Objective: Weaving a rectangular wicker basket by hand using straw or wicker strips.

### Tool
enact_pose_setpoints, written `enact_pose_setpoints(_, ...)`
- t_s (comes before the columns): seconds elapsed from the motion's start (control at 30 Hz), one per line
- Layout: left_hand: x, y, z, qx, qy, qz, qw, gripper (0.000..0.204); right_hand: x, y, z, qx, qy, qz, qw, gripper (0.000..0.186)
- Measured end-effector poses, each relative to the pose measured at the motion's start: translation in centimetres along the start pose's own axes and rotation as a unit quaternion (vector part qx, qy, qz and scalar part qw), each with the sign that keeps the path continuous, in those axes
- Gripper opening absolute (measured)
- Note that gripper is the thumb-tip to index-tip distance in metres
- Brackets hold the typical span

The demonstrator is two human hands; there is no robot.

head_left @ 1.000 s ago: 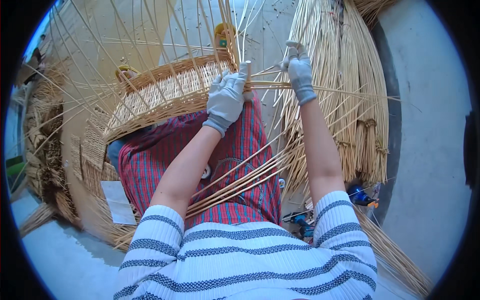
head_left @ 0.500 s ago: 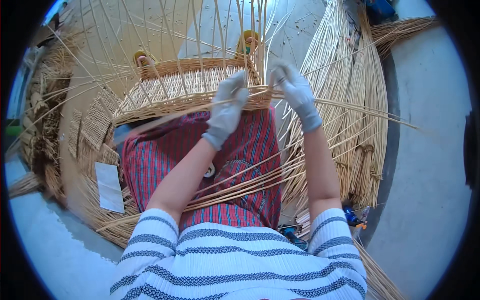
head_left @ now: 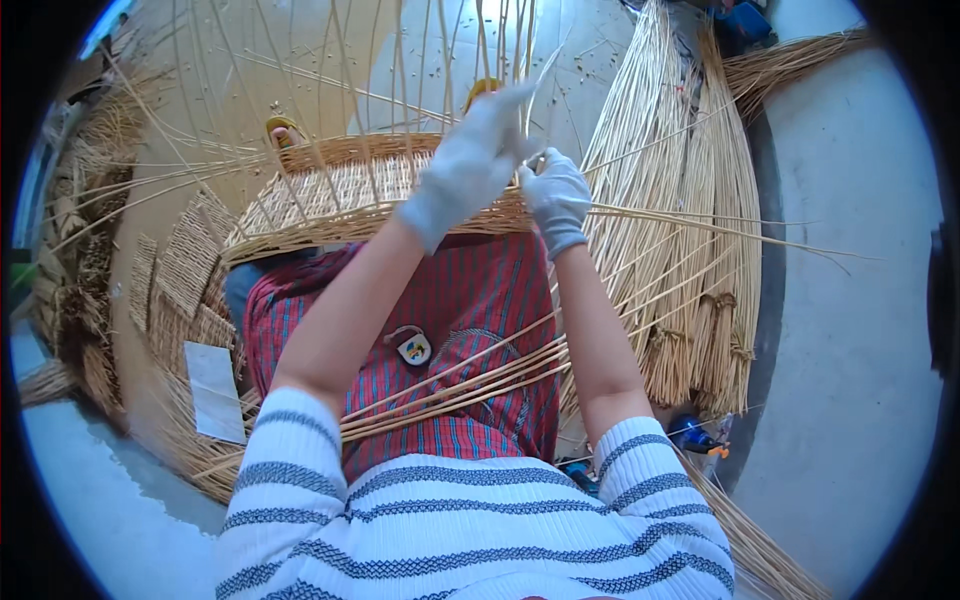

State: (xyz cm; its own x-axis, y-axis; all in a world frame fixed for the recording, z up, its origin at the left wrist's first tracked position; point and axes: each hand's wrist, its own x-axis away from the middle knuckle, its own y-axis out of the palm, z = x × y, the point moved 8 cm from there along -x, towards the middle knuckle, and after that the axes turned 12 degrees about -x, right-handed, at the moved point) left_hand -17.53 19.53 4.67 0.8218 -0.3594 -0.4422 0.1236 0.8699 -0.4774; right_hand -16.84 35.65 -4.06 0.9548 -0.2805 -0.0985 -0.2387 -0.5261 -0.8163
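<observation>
A partly woven cane basket, with long upright stakes, lies across my lap on red plaid cloth. My left hand, in a pale glove, is raised over the basket's right end; motion blurs its fingers and hides whether they grip anything. Curled at that corner is my gloved right hand, closed on canes among the stakes. Loose canes cross the cloth, beside a small white object with a strap.
Long bundles of pale cane lie at right, with blue objects beyond. Woven pieces, a white sheet and rough dark bundles are at left. My feet in yellow sandals rest beyond the basket.
My left hand has risen and moved right, toward the right hand, which has shifted left and lower. Over the last second the basket has swung more level and moved slightly nearer.
</observation>
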Motion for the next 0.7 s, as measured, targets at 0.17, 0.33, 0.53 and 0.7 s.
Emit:
enact_pose_setpoints(0.17, 22.8, -0.4, 1.7, -0.044, -0.125, -0.371, 0.919, 0.031, 2.3, -1.4, -3.2, -0.077, -0.134, 0.134, 0.979, 0.053)
enact_pose_setpoints(0.33, 31.5, -5.3, -1.7, -0.131, -0.271, -0.301, 0.905, 0.017, 13.3, -0.6, -9.3, -0.407, -0.134, -0.016, 0.903, 0.038)
enact_pose_setpoints(0.53, 27.6, -15.3, -0.2, -0.398, -0.147, -0.141, 0.894, 0.016, 17.7, -0.7, -12.6, -0.091, -0.388, -0.132, 0.908, 0.004)
enact_pose_setpoints(0.7, 34.3, -29.6, -8.5, -0.409, -0.268, 0.001, 0.872, 0.010, 13.0, -10.2, -9.4, 0.017, -0.278, 0.194, 0.941, 0.017)
